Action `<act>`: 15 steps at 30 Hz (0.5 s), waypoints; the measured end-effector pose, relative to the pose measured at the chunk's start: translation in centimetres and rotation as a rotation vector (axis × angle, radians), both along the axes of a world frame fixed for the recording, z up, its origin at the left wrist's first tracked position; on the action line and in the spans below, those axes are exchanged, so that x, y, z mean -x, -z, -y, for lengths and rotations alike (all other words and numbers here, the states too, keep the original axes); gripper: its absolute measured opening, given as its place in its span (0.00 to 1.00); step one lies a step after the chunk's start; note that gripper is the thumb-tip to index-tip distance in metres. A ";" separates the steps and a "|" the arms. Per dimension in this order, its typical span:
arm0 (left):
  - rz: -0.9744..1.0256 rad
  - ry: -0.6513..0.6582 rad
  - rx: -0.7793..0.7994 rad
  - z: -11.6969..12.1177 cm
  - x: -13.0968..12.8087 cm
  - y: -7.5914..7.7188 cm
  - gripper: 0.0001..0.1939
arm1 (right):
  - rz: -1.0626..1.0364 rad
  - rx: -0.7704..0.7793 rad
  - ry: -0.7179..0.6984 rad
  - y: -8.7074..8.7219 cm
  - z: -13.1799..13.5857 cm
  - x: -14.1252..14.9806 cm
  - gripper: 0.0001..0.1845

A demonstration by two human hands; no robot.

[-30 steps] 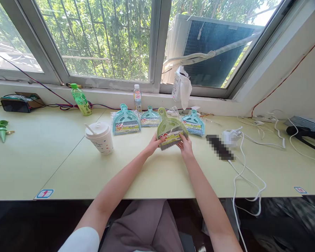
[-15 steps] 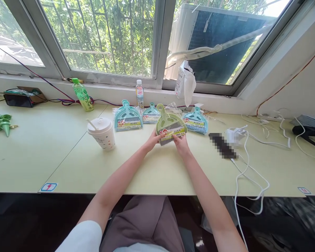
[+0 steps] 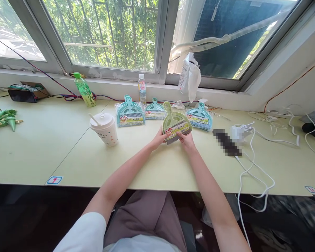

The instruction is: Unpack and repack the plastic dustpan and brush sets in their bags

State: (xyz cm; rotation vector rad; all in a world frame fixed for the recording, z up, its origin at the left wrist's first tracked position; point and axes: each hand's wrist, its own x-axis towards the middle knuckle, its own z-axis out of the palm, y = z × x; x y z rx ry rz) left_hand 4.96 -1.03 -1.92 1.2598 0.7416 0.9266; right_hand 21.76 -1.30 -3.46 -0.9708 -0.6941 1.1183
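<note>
Between both hands I hold a green dustpan-and-brush set (image 3: 173, 119), tilted, its handle pointing away from me and a printed label across its front. My left hand (image 3: 159, 138) is closed on its lower left edge. On the lower right edge, my right hand (image 3: 186, 140) grips with the thumb on the label side. Behind it on the table lie a blue dustpan set (image 3: 130, 111) to the left, a second blue dustpan set (image 3: 154, 110) in the middle and a third blue dustpan set (image 3: 200, 117) to the right, in clear wrapping.
A lidded paper cup (image 3: 105, 130) with a straw stands left of my hands. Farther back are a green bottle (image 3: 85, 91) and a clear bottle (image 3: 142, 89). White cables (image 3: 252, 171) and a charger (image 3: 238, 133) lie at right, a tissue pack (image 3: 189, 75) at the window.
The view has shifted slightly, so the whole scene sits a little higher and farther right. Both hands keep hold of the green dustpan set, with no clear change in grip.
</note>
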 end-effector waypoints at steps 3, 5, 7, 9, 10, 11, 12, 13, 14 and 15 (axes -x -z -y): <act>0.007 -0.029 0.008 -0.4 0.2 0.1 0.36 | -0.015 -0.010 -0.017 -0.5 0.3 0.3 0.35; 0.009 -0.036 0.004 -0.7 0.4 0.0 0.35 | -0.032 -0.021 -0.049 -0.8 0.5 0.3 0.32; 0.011 -0.034 -0.003 -0.8 0.6 0.0 0.34 | -0.043 -0.028 -0.067 -0.8 0.5 0.3 0.31; 0.018 -0.033 -0.006 -0.9 0.7 -0.1 0.34 | -0.043 -0.034 -0.073 -0.7 0.4 0.1 0.32; 0.021 -0.035 -0.004 -0.8 0.7 -0.2 0.33 | -0.042 -0.037 -0.079 -0.6 0.3 0.0 0.32; 0.022 -0.036 -0.001 -0.8 0.7 -0.2 0.33 | -0.042 -0.038 -0.089 -0.5 0.3 -0.2 0.32; 0.022 -0.037 0.002 -0.7 0.6 -0.2 0.33 | -0.041 -0.039 -0.102 -0.4 0.2 -0.4 0.32; 0.024 -0.036 0.006 -0.6 0.5 -0.2 0.33 | -0.041 -0.037 -0.114 -0.4 0.2 -0.6 0.32; 0.027 -0.033 0.009 -0.6 0.4 -0.1 0.33 | -0.042 -0.032 -0.125 -0.5 0.2 -0.8 0.32; 0.032 -0.029 0.011 -0.6 0.4 -0.1 0.33 | -0.043 -0.025 -0.134 -0.6 0.2 -1.0 0.31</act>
